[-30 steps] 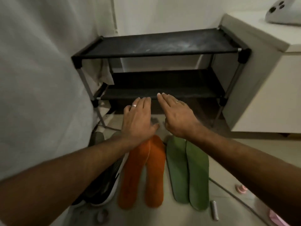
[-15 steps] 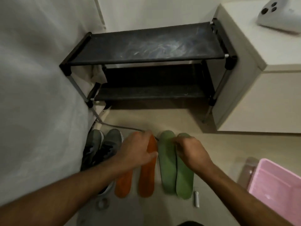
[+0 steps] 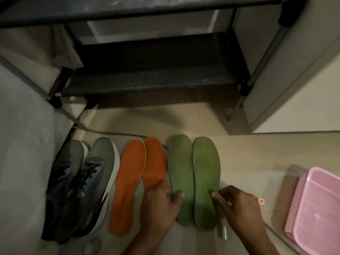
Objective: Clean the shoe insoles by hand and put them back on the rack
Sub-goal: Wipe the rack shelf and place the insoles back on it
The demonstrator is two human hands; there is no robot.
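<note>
Two orange insoles (image 3: 127, 184) and two green insoles (image 3: 181, 162) lie side by side on the floor in front of the black shoe rack (image 3: 150, 83). My left hand (image 3: 160, 205) covers the heel of the right orange insole (image 3: 154, 162), and its thumb pinches the left edge of the left green insole. My right hand (image 3: 239, 205) pinches the right edge of the right green insole (image 3: 206, 168), thumb on top and fingers curled at the rim. Both rack shelves look bare.
A pair of grey sneakers (image 3: 82, 181) stands left of the insoles by the wall. A pink mesh basket (image 3: 316, 208) sits at the right. A grey cable (image 3: 119, 134) runs past the insole toes. A white cabinet (image 3: 303, 89) flanks the rack. A small metal cylinder (image 3: 223, 230) lies near my right wrist.
My hands came down from the rack's lower shelf onto the insoles, then slid back to the heel ends. My head dropped closer to the floor.
</note>
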